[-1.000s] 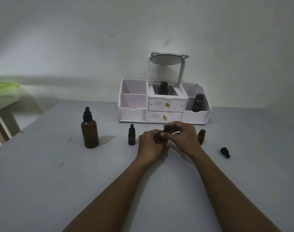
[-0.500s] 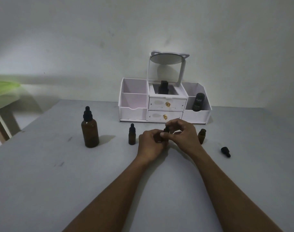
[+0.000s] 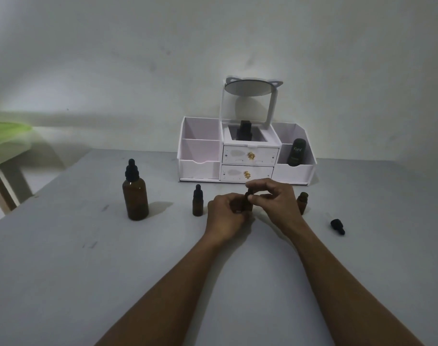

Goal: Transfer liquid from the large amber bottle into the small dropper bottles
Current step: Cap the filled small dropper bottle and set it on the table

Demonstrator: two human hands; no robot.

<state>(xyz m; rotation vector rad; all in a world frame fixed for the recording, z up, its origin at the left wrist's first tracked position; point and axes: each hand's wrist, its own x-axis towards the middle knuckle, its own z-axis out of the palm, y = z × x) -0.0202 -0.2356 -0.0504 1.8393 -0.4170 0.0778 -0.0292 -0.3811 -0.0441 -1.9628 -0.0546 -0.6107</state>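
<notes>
large amber bottle (image 3: 135,198) stands capped toward the left edge of the desk (image 3: 63,270), well apart from both hands. a capped small dropper bottle (image 3: 197,204) stands between it and the hands. near the desk's middle, the left hand (image 3: 226,216) is clenched around the body of another small dropper bottle (image 3: 248,204), while the right hand (image 3: 275,198) pinches its black dropper cap (image 3: 249,193) between thumb and fingertips; this looks like unscrewing or seating that cap, though which one cannot be told. just right of the right hand stands an uncapped small bottle (image 3: 302,203), and its loose dropper cap (image 3: 337,226) lies farther toward the right edge. a white organizer (image 3: 200,168) sits at the back edge.

risks, as i judge them: the right wrist is very close to the open bottle and could tip it; a slip of the pinch could jerk the held bottle over; the loose cap could roll.
</notes>
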